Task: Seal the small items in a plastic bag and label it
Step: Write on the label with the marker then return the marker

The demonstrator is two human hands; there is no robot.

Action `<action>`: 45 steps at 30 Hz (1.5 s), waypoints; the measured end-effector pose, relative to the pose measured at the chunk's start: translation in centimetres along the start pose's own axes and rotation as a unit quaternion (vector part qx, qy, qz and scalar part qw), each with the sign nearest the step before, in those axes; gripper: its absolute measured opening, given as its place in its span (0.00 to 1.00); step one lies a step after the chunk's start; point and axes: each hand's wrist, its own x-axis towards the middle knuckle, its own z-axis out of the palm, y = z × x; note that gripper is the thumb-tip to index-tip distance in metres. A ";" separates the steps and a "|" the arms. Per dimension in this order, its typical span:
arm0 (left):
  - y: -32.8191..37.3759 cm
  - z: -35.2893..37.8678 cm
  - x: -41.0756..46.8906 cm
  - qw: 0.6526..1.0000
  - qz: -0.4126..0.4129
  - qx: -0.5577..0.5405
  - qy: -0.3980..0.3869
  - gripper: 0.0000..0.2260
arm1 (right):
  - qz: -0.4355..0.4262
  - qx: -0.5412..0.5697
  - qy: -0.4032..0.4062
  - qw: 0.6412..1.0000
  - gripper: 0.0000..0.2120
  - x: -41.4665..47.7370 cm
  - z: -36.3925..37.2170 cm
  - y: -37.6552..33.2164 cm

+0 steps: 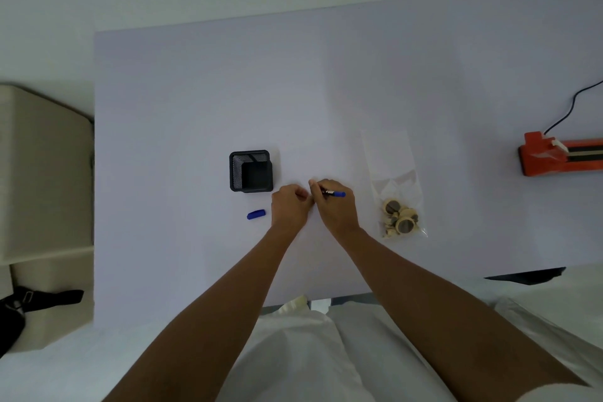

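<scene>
A clear plastic bag (393,170) lies flat on the white table (195,91), right of my hands, with several round tan and grey small items (400,217) bunched at its near end. My right hand (334,206) grips a blue marker (334,193), its blue end pointing right. My left hand (288,204) rests curled on the table, touching the right hand; I cannot tell whether its fingers pinch anything. The marker's blue cap (256,214) lies loose on the table to the left of my left hand.
A black mesh holder (250,170) stands just beyond the cap. An orange heat sealer (561,155) with a black cable sits at the table's right edge. A beige cabinet (42,179) and a black bag (19,310) are off the table's left side.
</scene>
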 end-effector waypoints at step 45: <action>-0.9 -14.8 -9.7 0.976 0.179 -0.105 0.059 0.09 | 0.021 0.237 -0.061 0.969 0.21 -3.3 -2.0 -16.8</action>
